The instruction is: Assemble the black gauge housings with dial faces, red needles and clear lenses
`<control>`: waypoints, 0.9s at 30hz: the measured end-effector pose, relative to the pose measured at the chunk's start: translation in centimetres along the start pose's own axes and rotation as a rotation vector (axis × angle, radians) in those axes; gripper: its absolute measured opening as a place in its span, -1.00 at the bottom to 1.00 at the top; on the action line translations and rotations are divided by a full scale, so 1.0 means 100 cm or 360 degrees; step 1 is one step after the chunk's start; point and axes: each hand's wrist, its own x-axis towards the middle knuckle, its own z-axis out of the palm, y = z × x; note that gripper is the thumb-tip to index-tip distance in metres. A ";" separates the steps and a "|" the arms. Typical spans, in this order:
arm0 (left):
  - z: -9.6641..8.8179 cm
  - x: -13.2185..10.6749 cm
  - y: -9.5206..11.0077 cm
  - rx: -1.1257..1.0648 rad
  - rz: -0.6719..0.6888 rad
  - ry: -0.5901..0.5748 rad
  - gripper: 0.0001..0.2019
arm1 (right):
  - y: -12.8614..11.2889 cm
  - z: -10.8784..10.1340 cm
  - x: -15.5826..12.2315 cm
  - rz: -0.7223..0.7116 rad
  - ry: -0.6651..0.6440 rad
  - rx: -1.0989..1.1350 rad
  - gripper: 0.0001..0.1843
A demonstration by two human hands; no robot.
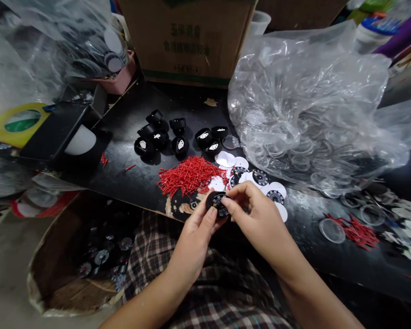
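Observation:
My left hand [196,230] is wrapped round a small black round cup with a printed gauge dial [218,204] at its mouth. My right hand [256,212] pinches at the dial's right edge, its fingertips partly hiding it. Just beyond both hands lies a heap of red pointers [190,174]. To its right are scattered white discs [225,159] and black printed dials [260,177], some overlapping. Several more black cups [180,145] stand farther back, with white pieces visible inside some of them.
A large clear plastic bag [294,100] of transparent round covers fills the right. Behind stands a cardboard box [188,45]. More red pointers [358,233] lie at right. Below the table's left edge is an open carton [48,269] with finished-looking gauges. Yellow tape [0,123] is far left.

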 end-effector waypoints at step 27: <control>-0.036 -0.005 0.007 0.0555 0.0105 0.0064 -0.72 | 0.020 -0.021 0.008 -0.0506 -0.0209 -0.1041 -0.85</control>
